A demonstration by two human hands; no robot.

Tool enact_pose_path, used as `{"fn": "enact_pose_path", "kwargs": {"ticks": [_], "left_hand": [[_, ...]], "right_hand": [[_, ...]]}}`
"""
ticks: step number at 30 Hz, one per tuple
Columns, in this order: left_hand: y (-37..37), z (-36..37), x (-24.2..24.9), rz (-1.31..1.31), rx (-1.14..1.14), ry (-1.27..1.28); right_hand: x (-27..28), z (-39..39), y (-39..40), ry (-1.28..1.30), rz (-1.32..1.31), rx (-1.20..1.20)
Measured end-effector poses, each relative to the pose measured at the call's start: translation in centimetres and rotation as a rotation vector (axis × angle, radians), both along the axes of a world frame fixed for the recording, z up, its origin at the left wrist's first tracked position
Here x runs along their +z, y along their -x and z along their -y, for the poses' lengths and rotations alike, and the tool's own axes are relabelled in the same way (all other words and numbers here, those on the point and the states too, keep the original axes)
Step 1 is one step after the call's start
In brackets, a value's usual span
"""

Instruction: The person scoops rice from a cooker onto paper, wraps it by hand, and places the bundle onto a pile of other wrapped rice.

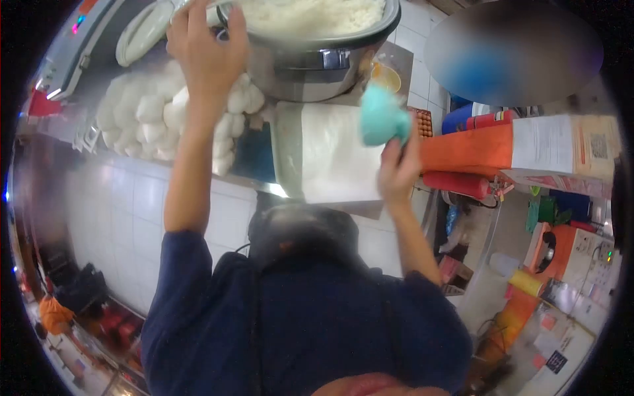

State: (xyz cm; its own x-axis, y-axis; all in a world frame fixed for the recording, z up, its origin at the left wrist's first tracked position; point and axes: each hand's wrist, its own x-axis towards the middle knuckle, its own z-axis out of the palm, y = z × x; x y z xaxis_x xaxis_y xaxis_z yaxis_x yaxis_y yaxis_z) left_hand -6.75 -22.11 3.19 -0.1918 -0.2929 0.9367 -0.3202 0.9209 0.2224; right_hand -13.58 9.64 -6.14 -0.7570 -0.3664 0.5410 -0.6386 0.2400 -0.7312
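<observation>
My left hand [210,56] reaches up to the left edge of a large cooking pot [300,63], fingers stretched and apart near the rim. Cooked white rice [310,20] fills the pot. Beside that hand, a pale oval lid-like piece [142,36] runs out at the top of the view. In my right hand [399,171] is a turquoise cup-shaped scoop [383,117], gripped by its narrow end and blurred by motion. It overlaps the right side of a stack of white sheets [340,155] in front of the pot.
Many white rounded bundles [148,115] are heaped left of the pot. An orange box [465,146] with papers and a red cylinder [456,183] stand to the right. An amber-coloured bowl [386,78] sits beside the pot. White floor tiles [132,211] show below the counter.
</observation>
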Motion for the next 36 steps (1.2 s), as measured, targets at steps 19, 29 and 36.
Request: {"fn": "enact_pose_path", "kwargs": {"ticks": [19, 29, 36], "left_hand": [[-9.6, -19.0, -22.6, 1.159, -0.938, -0.701], [-8.7, -18.8, -22.8, 1.176, -0.810, -0.906], [-6.8, -17.9, -21.3, 1.139, -0.953, -0.979]], "right_hand": [[14.6, 15.4, 11.8, 0.073, -0.932, -0.071], [-11.5, -6.9, 0.5, -0.694, -0.026, 0.719], [-12.2, -10.2, 1.8, -0.749, 0.310, 0.737]]}}
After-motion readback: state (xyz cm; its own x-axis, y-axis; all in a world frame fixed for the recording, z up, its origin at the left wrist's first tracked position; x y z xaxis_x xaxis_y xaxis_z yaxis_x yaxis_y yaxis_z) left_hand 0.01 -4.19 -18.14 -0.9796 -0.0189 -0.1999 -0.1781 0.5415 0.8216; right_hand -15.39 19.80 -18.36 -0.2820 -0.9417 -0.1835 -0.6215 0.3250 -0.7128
